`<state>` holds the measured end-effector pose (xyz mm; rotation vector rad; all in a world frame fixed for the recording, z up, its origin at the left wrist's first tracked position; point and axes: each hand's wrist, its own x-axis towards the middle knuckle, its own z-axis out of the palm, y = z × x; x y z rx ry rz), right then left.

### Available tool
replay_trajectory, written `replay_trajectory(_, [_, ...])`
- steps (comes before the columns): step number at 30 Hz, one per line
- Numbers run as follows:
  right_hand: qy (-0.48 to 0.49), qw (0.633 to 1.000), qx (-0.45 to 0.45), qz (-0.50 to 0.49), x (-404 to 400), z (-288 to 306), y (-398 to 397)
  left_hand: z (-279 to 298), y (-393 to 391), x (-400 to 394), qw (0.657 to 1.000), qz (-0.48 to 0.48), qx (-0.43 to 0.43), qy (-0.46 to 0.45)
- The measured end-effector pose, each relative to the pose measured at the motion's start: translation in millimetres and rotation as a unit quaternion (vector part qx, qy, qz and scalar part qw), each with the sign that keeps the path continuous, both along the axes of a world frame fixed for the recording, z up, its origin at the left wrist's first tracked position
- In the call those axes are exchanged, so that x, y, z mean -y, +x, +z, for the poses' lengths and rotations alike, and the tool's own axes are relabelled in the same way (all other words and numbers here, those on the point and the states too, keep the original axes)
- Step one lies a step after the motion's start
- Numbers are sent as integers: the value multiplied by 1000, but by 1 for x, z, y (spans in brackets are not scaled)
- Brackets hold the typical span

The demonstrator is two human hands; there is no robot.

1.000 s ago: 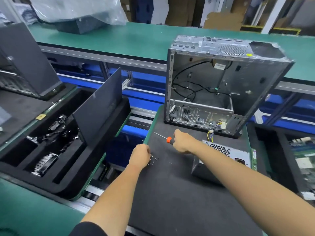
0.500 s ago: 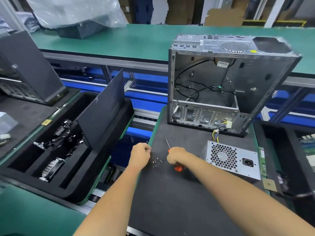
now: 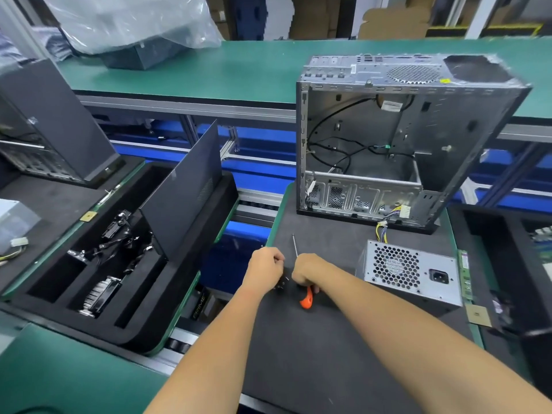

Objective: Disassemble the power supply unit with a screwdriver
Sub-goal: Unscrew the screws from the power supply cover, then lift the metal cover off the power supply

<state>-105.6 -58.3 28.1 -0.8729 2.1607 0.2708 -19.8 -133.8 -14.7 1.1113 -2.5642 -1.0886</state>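
The grey metal power supply unit (image 3: 410, 271) lies on the black foam mat (image 3: 313, 354) to the right of my hands, fan grille and socket facing me, its coloured wires running to the open computer case (image 3: 388, 138) behind. My right hand (image 3: 307, 271) grips an orange-handled screwdriver (image 3: 306, 300), shaft pointing away from me. My left hand (image 3: 264, 271) is curled just left of it, over a few small loose screws (image 3: 283, 282) on the mat. Whether the left fingers pinch a screw is hidden.
A black foam tray (image 3: 149, 318) with parts and a leaning dark side panel (image 3: 185, 192) sits to the left. Another case (image 3: 50, 124) stands far left. A memory stick (image 3: 464, 273) and a chip (image 3: 479, 315) lie right of the unit. A green bench (image 3: 209, 70) runs behind.
My right hand drew back toward me and turned the screwdriver so its shaft points away. Both hands closed in together over the screws. The view shifted, showing more of the power supply unit.
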Motion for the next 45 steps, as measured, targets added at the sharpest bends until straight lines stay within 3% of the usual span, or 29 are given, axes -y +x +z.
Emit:
replay_trajectory(7, [-216,969,-95,-70,-24,81,-55,41,-49,-33,996,1,-54,69])
replay_trajectory(11, [-278,938,-148,-142,-70,125,-101,64,-93,-82,979,-98,56,172])
replay_trajectory(14, [-225,938,-177,-197,-128,124,-129,63,-113,-109,963,-98,113,223])
replay_trajectory(16, [-174,939,-146,-260,-167,115,-137,58,-118,-117,958,-77,120,248])
replay_trajectory(20, [-129,896,-13,-425,-222,88,-144,63,-116,-115,920,-28,148,361])
replay_trajectory(22, [-86,892,61,-440,-239,76,-140,67,-114,-114,895,-25,182,407])
replay_trajectory(25, [-72,828,199,-520,-252,45,-134,71,-111,-116,863,-44,193,466])
replay_trajectory(29, [-144,770,352,-513,-248,33,-122,77,-99,-125,860,-39,152,486])
replay_trajectory(35, [-189,761,357,-508,-241,41,-123,84,-86,-141,878,-2,78,472])
replay_trajectory(39, [-261,718,325,-558,-238,33,-115,80,-85,-149,855,12,-24,518])
replay_trajectory(41, [-288,697,322,-572,-238,22,-107,71,-84,-151,859,14,-40,510])
replay_trajectory(45, [-319,690,299,-577,-235,8,-99,45,-73,-151,856,34,-62,512])
